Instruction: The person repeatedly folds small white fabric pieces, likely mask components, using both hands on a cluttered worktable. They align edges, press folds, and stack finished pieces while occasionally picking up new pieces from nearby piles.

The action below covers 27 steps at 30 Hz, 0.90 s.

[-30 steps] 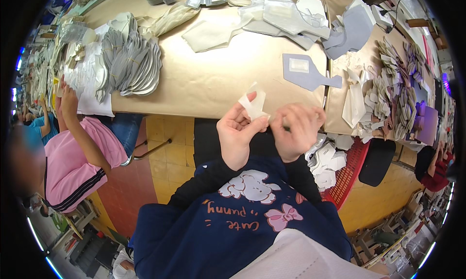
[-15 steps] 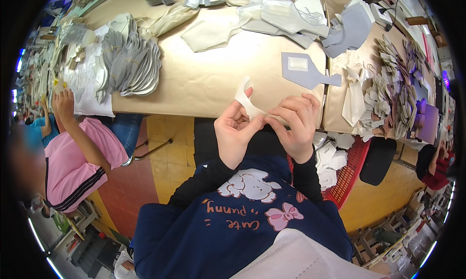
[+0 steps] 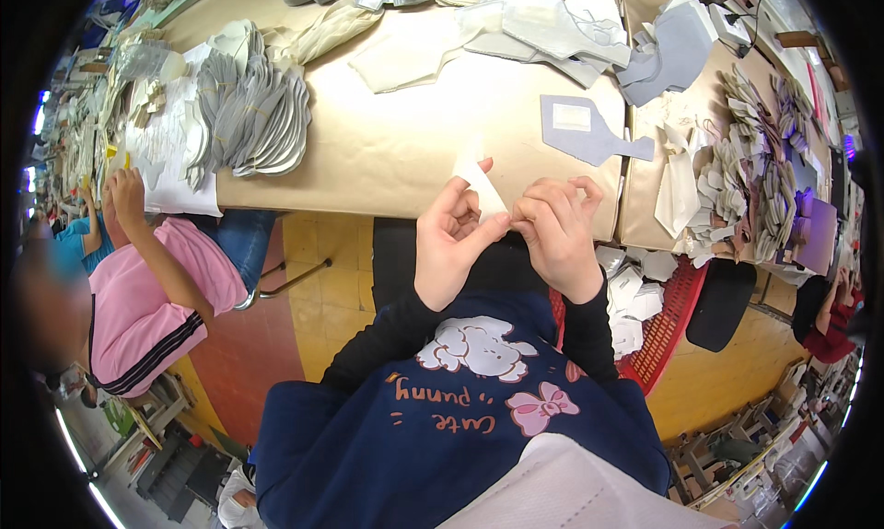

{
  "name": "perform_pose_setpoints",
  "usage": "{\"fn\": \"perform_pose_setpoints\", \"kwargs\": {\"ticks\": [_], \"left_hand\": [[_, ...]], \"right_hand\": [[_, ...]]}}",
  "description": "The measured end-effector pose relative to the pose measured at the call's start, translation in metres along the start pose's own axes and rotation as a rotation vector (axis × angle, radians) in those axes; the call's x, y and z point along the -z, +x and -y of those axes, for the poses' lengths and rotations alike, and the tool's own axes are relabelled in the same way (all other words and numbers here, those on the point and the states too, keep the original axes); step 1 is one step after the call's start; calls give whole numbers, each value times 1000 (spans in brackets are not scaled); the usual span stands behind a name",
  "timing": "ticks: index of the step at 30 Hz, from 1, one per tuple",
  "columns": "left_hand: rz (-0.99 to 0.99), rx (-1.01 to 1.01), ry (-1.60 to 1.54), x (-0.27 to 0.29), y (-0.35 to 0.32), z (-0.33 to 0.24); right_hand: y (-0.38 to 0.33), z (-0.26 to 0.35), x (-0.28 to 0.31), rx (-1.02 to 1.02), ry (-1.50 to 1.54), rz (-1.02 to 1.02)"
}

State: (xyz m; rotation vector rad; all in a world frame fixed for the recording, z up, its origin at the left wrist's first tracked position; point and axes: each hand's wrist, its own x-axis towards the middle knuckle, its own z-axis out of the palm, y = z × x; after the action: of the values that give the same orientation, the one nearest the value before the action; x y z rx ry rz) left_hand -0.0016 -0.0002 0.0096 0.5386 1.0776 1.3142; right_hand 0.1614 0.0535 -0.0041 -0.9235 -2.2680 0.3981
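A thin cream cut piece (image 3: 482, 190) with a pointed upper end is pinched between the thumb and fingers of my left hand (image 3: 451, 244). It stands tilted up from that hand, above the table's front edge. My right hand (image 3: 560, 239) is closed in a pinch beside the left thumb, at the lower corner of the cut piece. What lies between its fingertips is too small to make out. Beyond the hands, a grey bottle-shaped piece (image 3: 594, 142) with a pale rectangular patch (image 3: 571, 116) lies flat on the brown-covered table (image 3: 396, 142).
Bundled grey pieces (image 3: 258, 115) lie at the left, near a person in a pink shirt (image 3: 147, 294). Cream and white sheets (image 3: 543, 23) are piled at the back. Small stacked pieces (image 3: 727, 179) cover the right side. A red basket (image 3: 668, 322) with white scraps stands below.
The cream cut piece has turned in my left hand and now shows a broader, straighter face. My right hand stays close by, still pinched. The whole view has shifted slightly.
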Motion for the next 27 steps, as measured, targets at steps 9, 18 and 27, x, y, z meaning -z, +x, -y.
{"fn": "perform_pose_setpoints", "kwargs": {"ticks": [9,18,27], "left_hand": [[-96,71,-71,1,2,-2],[-135,-74,-59,32,19,-24],[22,74,16,13,6,-17]], "right_hand": [[-22,1,-11,38,10,19],[-42,14,-6,89,257,310],[-21,-1,-6,-142,251,-77]]}}
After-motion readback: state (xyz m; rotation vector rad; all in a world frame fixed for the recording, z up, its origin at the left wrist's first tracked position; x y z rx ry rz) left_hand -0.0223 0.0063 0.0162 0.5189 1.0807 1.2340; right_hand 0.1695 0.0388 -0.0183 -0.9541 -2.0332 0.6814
